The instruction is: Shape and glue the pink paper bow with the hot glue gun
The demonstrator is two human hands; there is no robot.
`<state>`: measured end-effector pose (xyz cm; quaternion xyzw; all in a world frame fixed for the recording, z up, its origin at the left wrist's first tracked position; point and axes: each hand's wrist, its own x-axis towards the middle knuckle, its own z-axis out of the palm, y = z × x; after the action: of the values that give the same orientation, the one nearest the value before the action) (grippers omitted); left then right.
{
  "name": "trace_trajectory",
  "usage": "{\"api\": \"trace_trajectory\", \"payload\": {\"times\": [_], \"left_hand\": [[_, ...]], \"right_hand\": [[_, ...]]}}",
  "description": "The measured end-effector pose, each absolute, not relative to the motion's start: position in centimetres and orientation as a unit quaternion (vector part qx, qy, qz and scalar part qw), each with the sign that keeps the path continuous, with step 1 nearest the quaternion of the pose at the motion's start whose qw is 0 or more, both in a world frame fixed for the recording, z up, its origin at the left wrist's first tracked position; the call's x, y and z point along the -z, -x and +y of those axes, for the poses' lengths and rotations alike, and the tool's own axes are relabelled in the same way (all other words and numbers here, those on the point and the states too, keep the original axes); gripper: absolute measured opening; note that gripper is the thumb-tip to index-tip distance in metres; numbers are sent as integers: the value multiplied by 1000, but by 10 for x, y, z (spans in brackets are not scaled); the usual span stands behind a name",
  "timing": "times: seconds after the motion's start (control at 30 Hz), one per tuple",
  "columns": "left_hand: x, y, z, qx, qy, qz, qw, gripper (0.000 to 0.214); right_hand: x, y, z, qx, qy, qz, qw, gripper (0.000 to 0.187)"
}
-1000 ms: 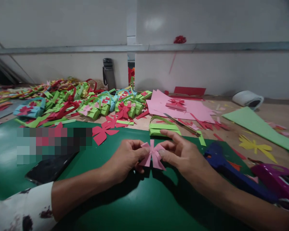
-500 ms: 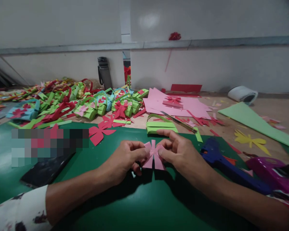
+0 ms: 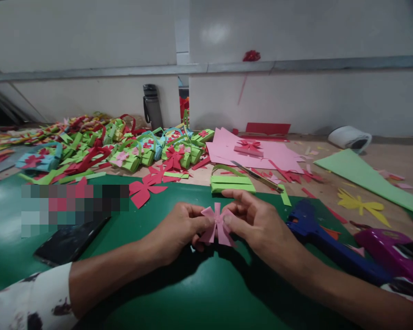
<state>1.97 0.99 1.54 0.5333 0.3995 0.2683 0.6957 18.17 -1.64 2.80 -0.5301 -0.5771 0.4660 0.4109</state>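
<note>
A pink paper flower (image 3: 219,234) with narrow, spread petals is held between my two hands above the green mat (image 3: 179,293). My left hand (image 3: 182,227) pinches its left side between thumb and fingers. On the right side, my right hand (image 3: 253,217) is closed on it too, the thumb pressing near the centre and the index finger raised. Just behind my hands stands a small light-green paper bag (image 3: 232,184) with a handle. Red paper petal cutouts (image 3: 145,188) lie on the mat's far edge, left of the bag.
Finished paper bags (image 3: 124,158) are heaped at the back left near a bottle (image 3: 153,107). A phone (image 3: 72,238) lies left. A blue glue gun (image 3: 330,238) and purple tool (image 3: 385,250) are at right. Scissors (image 3: 256,175) rest by pink sheets (image 3: 220,149).
The pink flower's petals are spread wider, and the flower has turned slightly in my fingers. Both hands keep their pinch. The whole view has shifted slightly.
</note>
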Motion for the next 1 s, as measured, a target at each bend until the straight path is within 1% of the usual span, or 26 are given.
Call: {"api": "trace_trajectory", "payload": {"times": [0.27,0.47,0.67,0.73,0.77,0.83,0.87,0.93,1.0], "left_hand": [[-15,-19,13,-282,-484,394,729,14],[-13,-19,15,-286,-469,397,736,13],[-15,-23,15,-285,-466,398,737,12],[-16,-25,16,-288,-463,405,734,10],[-16,-25,16,-293,-458,412,731,10],[-15,-25,18,-296,-455,419,728,12],[-14,-24,19,-295,-456,417,729,14],[-12,-24,20,-293,-447,420,733,14],[-9,-23,21,-295,-441,413,740,16]], "right_hand": [[-35,-191,-13,-442,524,-605,405,35],[-44,-205,-23,-363,543,-673,347,30],[-47,-213,-30,-348,563,-667,341,38],[-54,-226,-33,-281,586,-681,338,38],[-58,-236,-36,-219,601,-691,338,38],[-64,-261,-43,-50,629,-707,319,39],[-65,-274,-47,32,640,-713,286,40],[-61,-298,-56,156,654,-720,172,37],[-52,-315,-64,183,676,-712,48,35]]}}
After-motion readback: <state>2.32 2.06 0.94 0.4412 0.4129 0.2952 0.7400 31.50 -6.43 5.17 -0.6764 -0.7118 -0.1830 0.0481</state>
